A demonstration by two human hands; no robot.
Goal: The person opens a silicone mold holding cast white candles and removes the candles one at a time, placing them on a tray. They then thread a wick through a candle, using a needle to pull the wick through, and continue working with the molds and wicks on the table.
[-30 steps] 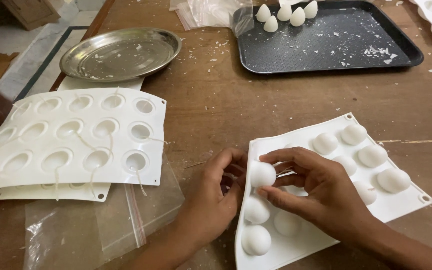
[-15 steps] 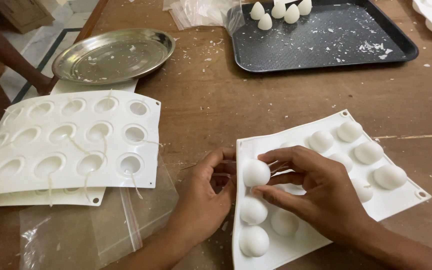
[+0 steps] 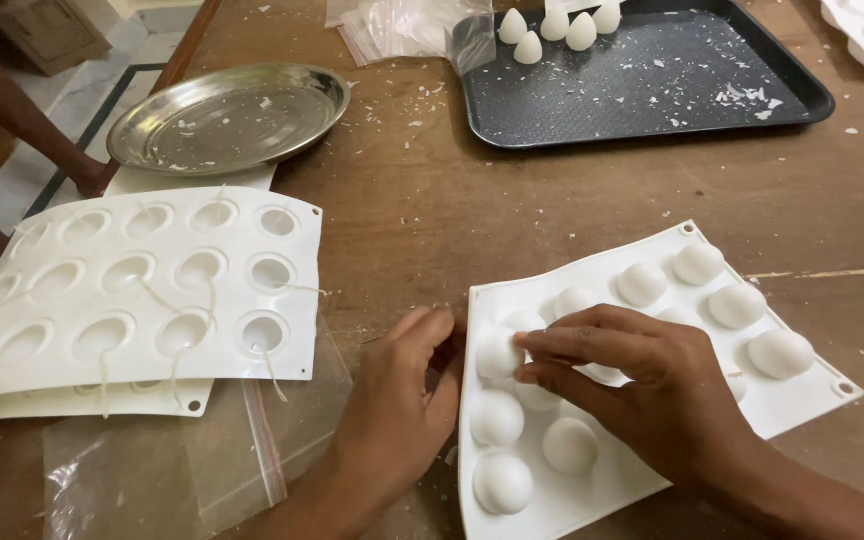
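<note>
Wooden table [image 3: 512, 230]: brown, flecked with white crumbs, beneath everything.
Dark tray [image 3: 652, 85]: black, rectangular, far beyond the grip, carrying white cones.
Empty mould [image 3: 142, 290]: white, round cavities, well left of the grip.
Domed mould [image 3: 652, 370]: white flexible sheet, bumps up, under both hands.
Right hand [image 3: 642, 385]: fingertips pinching one dome [image 3: 499, 352].
Left hand [image 3: 402, 390]: thumb at the sheet's left edge, fingers loosely curled.

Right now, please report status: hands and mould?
Left hand steadies white mould edge. Right hand presses one dome. Nothing blocking.
</note>
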